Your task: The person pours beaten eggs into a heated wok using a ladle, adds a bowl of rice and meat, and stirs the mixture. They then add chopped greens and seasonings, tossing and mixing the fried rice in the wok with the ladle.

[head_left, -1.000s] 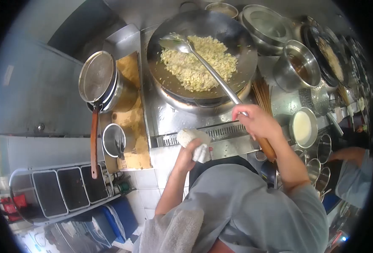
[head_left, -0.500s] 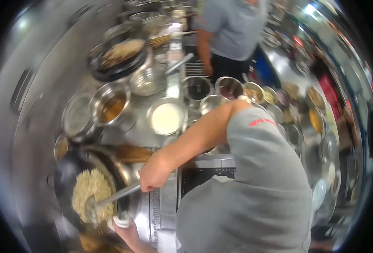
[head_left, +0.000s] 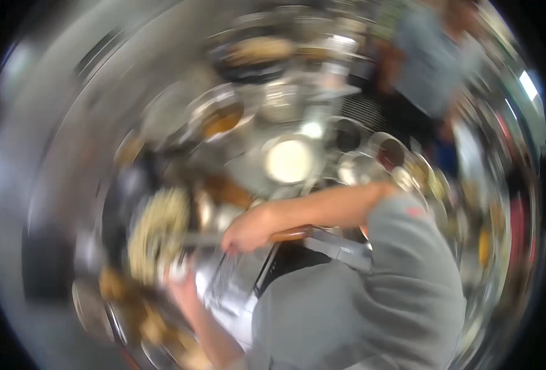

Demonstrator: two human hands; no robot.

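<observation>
Motion blurs the whole head view. My right hand (head_left: pixel 248 230) is closed round the metal shaft of a long ladle (head_left: pixel 202 240), whose wooden handle end shows behind the hand. The ladle's head reaches into the pale chopped food (head_left: pixel 159 231) in the dark wok (head_left: pixel 115 209) at the left. At the wok's near edge, my left hand (head_left: pixel 182 285) is wrapped round a white cloth (head_left: pixel 177 270); its fingertips are smeared.
Beyond my right arm are a bowl of white liquid (head_left: pixel 289 160), a pot of brown liquid (head_left: pixel 222 117) and several small containers. A dark pan (head_left: pixel 248 65) stands farther back. Another person (head_left: pixel 430 61) stands at the upper right.
The view has swung round, first strongly, then slightly. The ladle head has gone from resting above the food into it. My left hand has moved with the cloth to the wok's edge.
</observation>
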